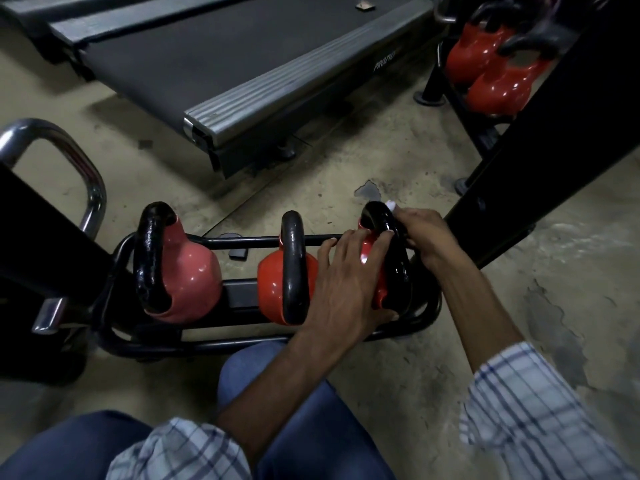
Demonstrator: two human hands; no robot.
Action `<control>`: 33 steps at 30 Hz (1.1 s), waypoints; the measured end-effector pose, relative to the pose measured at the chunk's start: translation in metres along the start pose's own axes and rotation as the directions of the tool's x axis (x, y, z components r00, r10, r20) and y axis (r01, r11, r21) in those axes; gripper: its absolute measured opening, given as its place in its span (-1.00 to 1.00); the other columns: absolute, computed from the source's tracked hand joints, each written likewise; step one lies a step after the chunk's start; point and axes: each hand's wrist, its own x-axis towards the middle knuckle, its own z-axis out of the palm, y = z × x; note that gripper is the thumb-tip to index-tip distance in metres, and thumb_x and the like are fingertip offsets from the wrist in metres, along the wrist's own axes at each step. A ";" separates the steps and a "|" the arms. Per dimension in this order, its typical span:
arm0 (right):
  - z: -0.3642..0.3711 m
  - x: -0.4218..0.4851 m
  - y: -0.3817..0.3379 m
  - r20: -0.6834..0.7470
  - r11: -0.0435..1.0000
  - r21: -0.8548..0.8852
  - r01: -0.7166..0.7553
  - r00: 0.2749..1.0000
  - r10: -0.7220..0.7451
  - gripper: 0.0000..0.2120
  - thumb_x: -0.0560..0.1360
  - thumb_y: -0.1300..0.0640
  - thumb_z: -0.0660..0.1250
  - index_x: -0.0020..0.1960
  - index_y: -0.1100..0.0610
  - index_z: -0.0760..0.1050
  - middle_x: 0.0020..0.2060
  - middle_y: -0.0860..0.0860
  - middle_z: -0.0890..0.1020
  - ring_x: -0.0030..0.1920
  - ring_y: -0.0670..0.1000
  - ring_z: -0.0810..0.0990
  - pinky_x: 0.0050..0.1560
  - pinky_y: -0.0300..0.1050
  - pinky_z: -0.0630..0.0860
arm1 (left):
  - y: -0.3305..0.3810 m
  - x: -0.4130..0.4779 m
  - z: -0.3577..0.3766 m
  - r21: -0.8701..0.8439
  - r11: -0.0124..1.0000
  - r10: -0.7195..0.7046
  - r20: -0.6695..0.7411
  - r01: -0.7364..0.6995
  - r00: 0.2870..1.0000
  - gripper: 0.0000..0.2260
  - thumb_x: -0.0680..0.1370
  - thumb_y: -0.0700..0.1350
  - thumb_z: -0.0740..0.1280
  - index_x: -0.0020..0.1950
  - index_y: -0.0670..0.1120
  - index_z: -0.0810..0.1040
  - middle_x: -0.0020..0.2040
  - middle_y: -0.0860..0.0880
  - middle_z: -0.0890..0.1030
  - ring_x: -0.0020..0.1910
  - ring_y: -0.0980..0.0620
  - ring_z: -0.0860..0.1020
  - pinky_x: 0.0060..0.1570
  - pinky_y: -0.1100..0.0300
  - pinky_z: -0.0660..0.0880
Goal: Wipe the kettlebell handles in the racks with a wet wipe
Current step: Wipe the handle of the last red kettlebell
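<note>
1. At the right end of the low black tubular rack [207,346], the left hand [346,282], fingers flat, steadies the red kettlebell [369,254].
2. The right hand [427,237] clasps a white wet wipe [391,204] on the kettlebell's black handle [379,218], mid-wipe.
3. Next, probably: sweep along the handle.

Left grip [346,275] flat, fingers spread; right grip [425,237] curled; both forearms extended.

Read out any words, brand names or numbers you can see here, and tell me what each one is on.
"PRO...": pale letters on the dark side of the treadmill, near its far end. Only the first three letters are sure; the rest is too blurred to read.
Kettlebells: no readable number or label shows on them.
</note>
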 end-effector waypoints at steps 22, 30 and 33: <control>0.054 0.046 -0.101 0.379 0.126 -0.916 0.382 0.924 -0.050 -0.76 0.33 0.03 0.61 -0.13 0.18 0.71 -0.27 0.06 0.71 -0.20 0.04 0.71 -0.03 -0.01 0.67 | 0.000 -0.002 0.000 0.006 1.000 0.001 -0.013 -0.001 1.000 0.02 0.29 0.29 0.54 0.60 0.04 0.12 0.52 -0.15 0.28 0.52 -0.14 0.23 0.47 -0.12 0.10; 0.064 0.045 -0.100 0.387 0.001 -0.922 0.387 0.922 0.011 -0.67 0.25 0.00 0.66 -0.09 0.15 0.71 -0.22 0.04 0.73 -0.13 0.04 0.70 -0.01 -0.02 0.66 | 0.000 -0.007 0.002 -0.019 0.997 -0.074 -0.052 0.073 0.996 0.06 0.25 0.33 0.54 0.59 -0.01 0.13 0.53 -0.08 0.28 0.51 -0.08 0.25 0.49 -0.09 0.13; 0.051 0.040 -0.095 0.400 0.041 -0.914 0.404 0.913 -0.082 -0.70 0.24 0.01 0.66 -0.11 0.13 0.73 -0.18 0.03 0.74 -0.15 0.01 0.70 -0.18 -0.16 0.58 | -0.001 -0.005 0.003 -0.033 0.983 -0.181 -0.052 0.179 0.982 0.17 0.19 0.39 0.54 0.60 -0.05 0.08 0.58 -0.06 0.19 0.57 -0.06 0.15 0.53 -0.07 0.03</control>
